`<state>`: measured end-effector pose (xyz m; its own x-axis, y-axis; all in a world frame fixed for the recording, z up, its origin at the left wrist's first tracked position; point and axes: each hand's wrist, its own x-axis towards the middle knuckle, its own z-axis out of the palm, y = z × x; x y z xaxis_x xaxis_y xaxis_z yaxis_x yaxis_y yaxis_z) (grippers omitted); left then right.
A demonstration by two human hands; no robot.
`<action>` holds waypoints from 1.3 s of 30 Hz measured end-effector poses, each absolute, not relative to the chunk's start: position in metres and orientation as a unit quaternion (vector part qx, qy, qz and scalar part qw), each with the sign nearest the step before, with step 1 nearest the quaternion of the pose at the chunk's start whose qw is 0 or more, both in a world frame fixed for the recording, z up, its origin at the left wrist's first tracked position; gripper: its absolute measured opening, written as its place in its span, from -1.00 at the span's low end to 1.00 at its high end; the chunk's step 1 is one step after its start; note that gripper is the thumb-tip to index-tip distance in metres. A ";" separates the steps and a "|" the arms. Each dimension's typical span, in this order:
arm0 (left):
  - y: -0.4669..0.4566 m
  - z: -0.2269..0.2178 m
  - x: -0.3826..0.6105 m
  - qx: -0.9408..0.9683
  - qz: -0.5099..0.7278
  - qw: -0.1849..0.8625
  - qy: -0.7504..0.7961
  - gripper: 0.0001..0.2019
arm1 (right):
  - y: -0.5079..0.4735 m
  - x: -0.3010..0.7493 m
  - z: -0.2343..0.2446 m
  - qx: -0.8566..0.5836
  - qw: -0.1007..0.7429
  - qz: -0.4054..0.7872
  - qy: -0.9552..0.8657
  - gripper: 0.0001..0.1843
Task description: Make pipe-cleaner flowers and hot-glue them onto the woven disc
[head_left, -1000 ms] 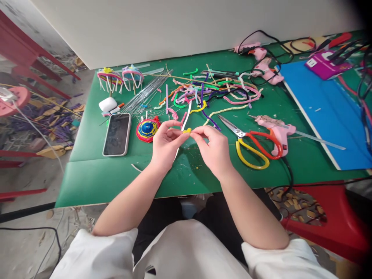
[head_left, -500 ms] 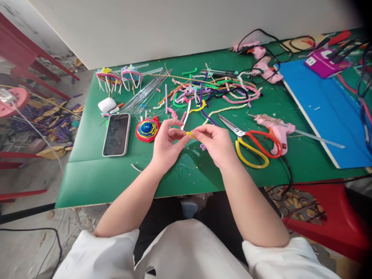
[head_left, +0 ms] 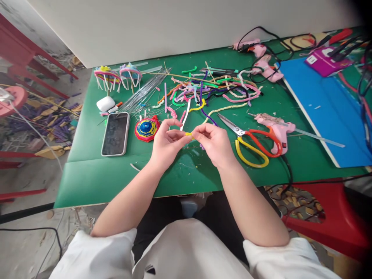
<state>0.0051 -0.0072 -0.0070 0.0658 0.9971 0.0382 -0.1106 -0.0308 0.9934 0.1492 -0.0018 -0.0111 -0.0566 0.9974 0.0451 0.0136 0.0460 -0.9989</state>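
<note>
The fingers (head_left: 182, 142) of the left hand (head_left: 164, 146) and right hand (head_left: 217, 146) are covering most of a tiny yellow fuzzy piece (head_left: 190, 134), leaving its shape too small to tell. The left fingers are hiding the lower end of a narrow white strip (head_left: 186, 111). At upper left, a red plastic chair (head_left: 19, 42) is running past the edge; at right, a flat blue board (head_left: 331, 114) is doing likewise.
</note>
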 end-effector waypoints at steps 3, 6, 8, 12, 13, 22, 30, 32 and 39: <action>-0.006 -0.007 0.006 0.485 0.519 0.555 0.432 -0.64 | -0.001 0.146 -0.016 -0.469 0.514 0.519 -0.497 -0.76; -0.004 -0.007 0.006 0.468 0.531 0.563 0.426 -0.66 | 0.000 0.142 -0.020 -0.450 0.538 0.549 -0.454 -0.79; -0.004 -0.007 0.006 0.460 0.539 0.558 0.432 -0.67 | 0.001 0.142 -0.021 -0.447 0.533 0.565 -0.444 -0.81; -0.004 -0.008 0.006 0.480 0.534 0.538 0.441 -0.70 | 0.001 0.148 -0.014 -0.464 0.502 0.551 -0.479 -0.84; -0.004 -0.008 0.006 0.488 0.531 0.534 0.442 -0.70 | 0.001 0.151 -0.012 -0.469 0.493 0.541 -0.494 -0.85; -0.007 -0.005 0.008 0.522 0.526 0.496 0.452 -0.62 | -0.001 0.161 0.001 -0.502 0.411 0.478 -0.592 -0.89; -0.009 -0.007 0.006 0.555 0.511 0.470 0.457 -0.61 | -0.004 0.151 -0.010 -0.501 0.451 0.483 -0.559 -0.90; -0.008 -0.006 0.006 0.546 0.516 0.478 0.454 -0.62 | -0.004 0.145 -0.016 -0.495 0.473 0.499 -0.532 -0.89; -0.006 -0.008 0.005 0.532 0.531 0.470 0.463 -0.64 | -0.006 0.137 -0.018 -0.492 0.509 0.491 -0.508 -0.85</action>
